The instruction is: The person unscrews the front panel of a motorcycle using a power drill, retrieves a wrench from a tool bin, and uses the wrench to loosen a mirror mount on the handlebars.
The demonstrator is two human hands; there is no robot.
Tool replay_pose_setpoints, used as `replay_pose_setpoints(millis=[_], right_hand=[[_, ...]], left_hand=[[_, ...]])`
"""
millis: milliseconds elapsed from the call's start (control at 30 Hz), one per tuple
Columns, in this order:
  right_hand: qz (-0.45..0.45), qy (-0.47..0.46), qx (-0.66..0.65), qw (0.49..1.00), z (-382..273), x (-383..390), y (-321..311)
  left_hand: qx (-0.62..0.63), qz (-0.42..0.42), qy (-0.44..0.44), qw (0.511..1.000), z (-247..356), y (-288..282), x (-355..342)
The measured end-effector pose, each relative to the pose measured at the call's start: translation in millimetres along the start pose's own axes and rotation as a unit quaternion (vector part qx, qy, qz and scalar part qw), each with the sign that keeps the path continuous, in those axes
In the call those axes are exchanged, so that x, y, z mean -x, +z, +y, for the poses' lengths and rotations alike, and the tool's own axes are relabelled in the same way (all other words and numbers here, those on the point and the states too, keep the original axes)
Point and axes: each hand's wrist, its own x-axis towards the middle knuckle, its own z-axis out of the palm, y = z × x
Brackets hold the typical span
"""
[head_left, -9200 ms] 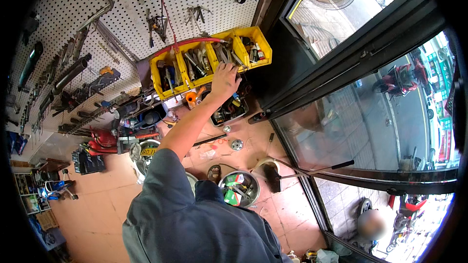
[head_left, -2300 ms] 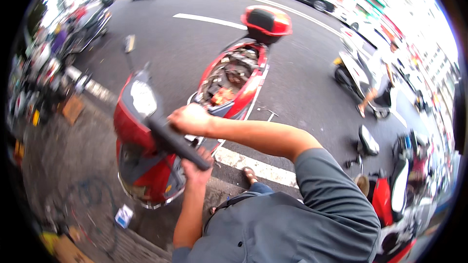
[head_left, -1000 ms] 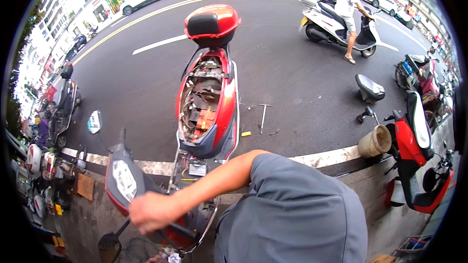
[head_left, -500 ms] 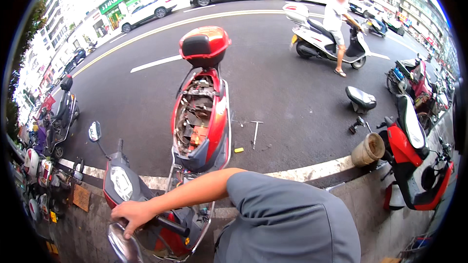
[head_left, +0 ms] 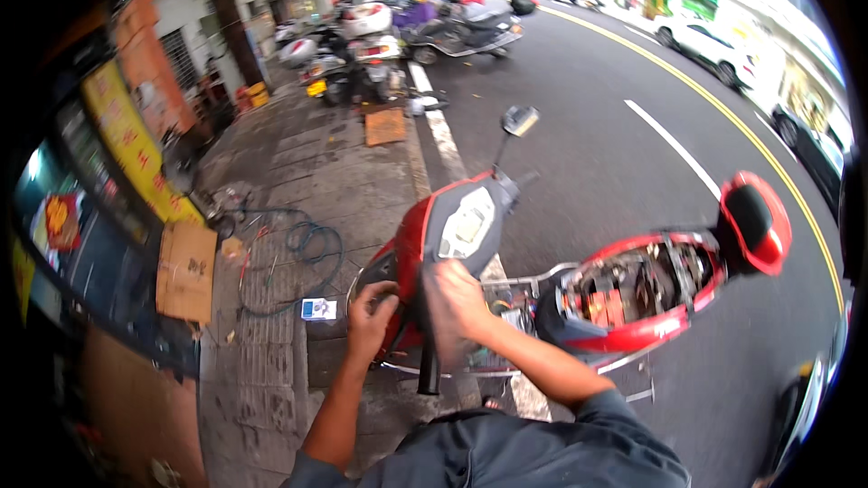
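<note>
A red and dark grey scooter (head_left: 416, 226) stands in front of me, its seat off and the bay under it laid bare, with an orange-red block (head_left: 605, 307) inside. My left hand (head_left: 369, 318) is at the edge of the red front panel, its fingers bent and a gap showing between thumb and forefinger. Over the handlebar area just behind the headlight (head_left: 467, 224) is my right hand (head_left: 459, 296), smeared by motion; whether it grips anything is hidden. Below it a black handlebar grip (head_left: 429, 370) points toward me. The far mirror (head_left: 520, 121) sticks up on its stalk.
A red top box (head_left: 756, 221) sits at the scooter's tail. Left on the pavement lie a coiled hose (head_left: 315, 248), a small white box (head_left: 318, 309) and a leaning cardboard sheet (head_left: 185, 273). Parked scooters (head_left: 371, 45) line the back. A T-shaped tool (head_left: 644, 389) lies on the road.
My view has swung left, from the road toward the pavement and shopfronts. Earlier one hand rested by the near mirror and handlebar; now both hands are at the scooter's front.
</note>
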Motion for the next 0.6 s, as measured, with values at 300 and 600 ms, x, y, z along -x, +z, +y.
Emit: replay_pose_setpoints(millis=[300,600], right_hand=[[-0.259,0.193,0.04,0.946,38.6,-32.6,38.6],[0.013,0.322,-0.142,0.936,10.3,2.7,0.9]], left_hand=[[-0.229,0.01,0.157,0.961,6.6,35.2,-21.0],[-0.21,0.016,0.153,0.966,14.8,35.4,-23.8]])
